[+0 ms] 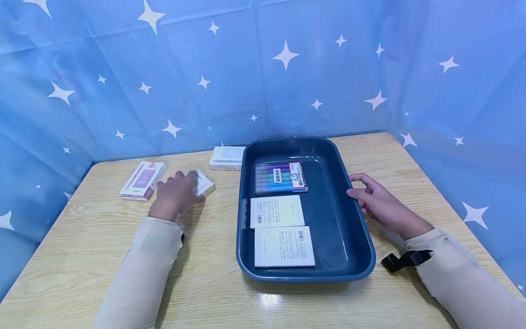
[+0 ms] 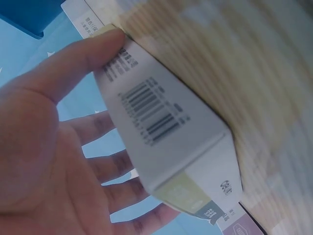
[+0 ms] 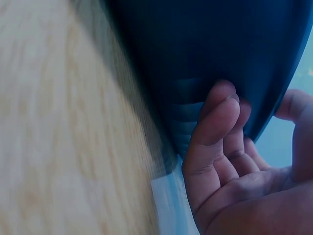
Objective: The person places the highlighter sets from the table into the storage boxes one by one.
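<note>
My left hand (image 1: 176, 193) grips a small white box (image 1: 204, 183) left of the tray. In the left wrist view, the thumb presses one edge of that box near its printed barcode, and the other fingers reach along the far side. Whether it touches the table there is hard to tell. My right hand (image 1: 380, 203) holds the right rim of a dark blue plastic tray (image 1: 361, 242). From the right wrist, curled fingers (image 3: 222, 120) show against the tray's outer wall. Inside the tray lie a clear pack of coloured pens (image 1: 281, 177) and two white boxes (image 1: 277, 211).
A white box with a purple panel (image 1: 144, 180) lies on the wooden table (image 1: 213, 292) left of my left hand. Another white box (image 1: 227, 158) lies by the tray's far left corner. A blue star-patterned curtain (image 1: 230, 68) borders the table at the back and sides.
</note>
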Tool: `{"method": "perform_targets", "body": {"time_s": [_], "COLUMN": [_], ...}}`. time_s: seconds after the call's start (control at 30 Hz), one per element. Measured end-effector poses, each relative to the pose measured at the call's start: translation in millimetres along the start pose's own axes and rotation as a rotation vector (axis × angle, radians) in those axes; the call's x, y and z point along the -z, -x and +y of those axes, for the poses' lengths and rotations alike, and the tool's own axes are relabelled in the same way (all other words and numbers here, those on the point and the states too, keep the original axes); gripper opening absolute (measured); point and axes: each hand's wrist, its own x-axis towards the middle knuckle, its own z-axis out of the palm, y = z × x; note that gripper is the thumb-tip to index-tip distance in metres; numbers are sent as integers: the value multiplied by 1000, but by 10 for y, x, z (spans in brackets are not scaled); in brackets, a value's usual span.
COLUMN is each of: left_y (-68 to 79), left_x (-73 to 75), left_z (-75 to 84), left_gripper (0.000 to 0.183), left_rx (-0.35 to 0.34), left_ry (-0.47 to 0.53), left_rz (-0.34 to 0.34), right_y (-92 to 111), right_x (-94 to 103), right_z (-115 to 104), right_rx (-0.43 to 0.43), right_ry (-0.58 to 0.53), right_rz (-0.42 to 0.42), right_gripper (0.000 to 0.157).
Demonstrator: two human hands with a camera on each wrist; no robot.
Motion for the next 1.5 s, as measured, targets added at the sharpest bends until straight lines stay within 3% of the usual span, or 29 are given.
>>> {"method": "perform_targets", "body": {"time_s": [0.7,1.5], "left_y": [3,-26], "left_x": [15,-4], "left_z": [18,23], "left_gripper": [90,91], "left_rx": [11,26], "left_ry": [7,12], "left_rz": [-63,-83], "right_y": [0,-6], "right_x": [-9,-5], "right_z": [5,-2], "right_rx": [-19,-18], "right_ry": [9,4], "right_rz": [12,11], "right_gripper": [32,31]}}
